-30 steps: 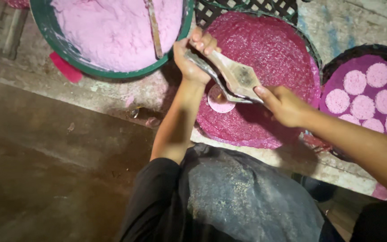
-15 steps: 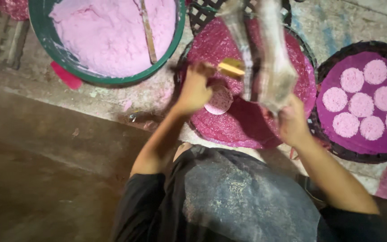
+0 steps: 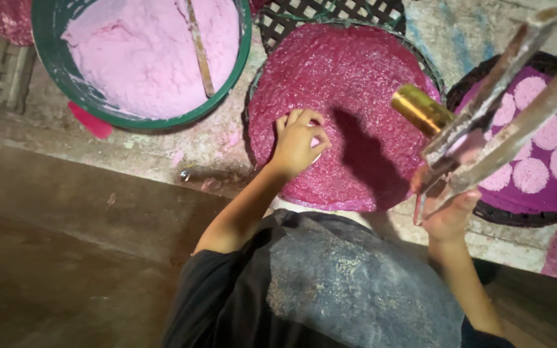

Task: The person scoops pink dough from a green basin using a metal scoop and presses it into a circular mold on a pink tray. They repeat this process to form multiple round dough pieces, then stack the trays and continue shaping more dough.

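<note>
My left hand (image 3: 296, 140) rests fingers-down on a round magenta woven tray (image 3: 349, 77), covering a small pale pink dough disc (image 3: 318, 142) of which only a sliver shows. My right hand (image 3: 447, 211) is raised at the right and grips a hinged wooden press (image 3: 509, 103) with a brass-coloured cylinder (image 3: 421, 108) on it; the press arms stick up toward the top right corner.
A green tub (image 3: 245, 38) of pale pink dough (image 3: 143, 51) with a wooden stick (image 3: 198, 45) stands at the top left. A second tray (image 3: 517, 212) at the right carries several pink discs (image 3: 530, 174). Dark lattice crates lie behind. A concrete ledge runs below the trays.
My right hand lifted the press up and to the right, away from the tray. My left hand let go of the press and dropped onto the small disc on the magenta tray.
</note>
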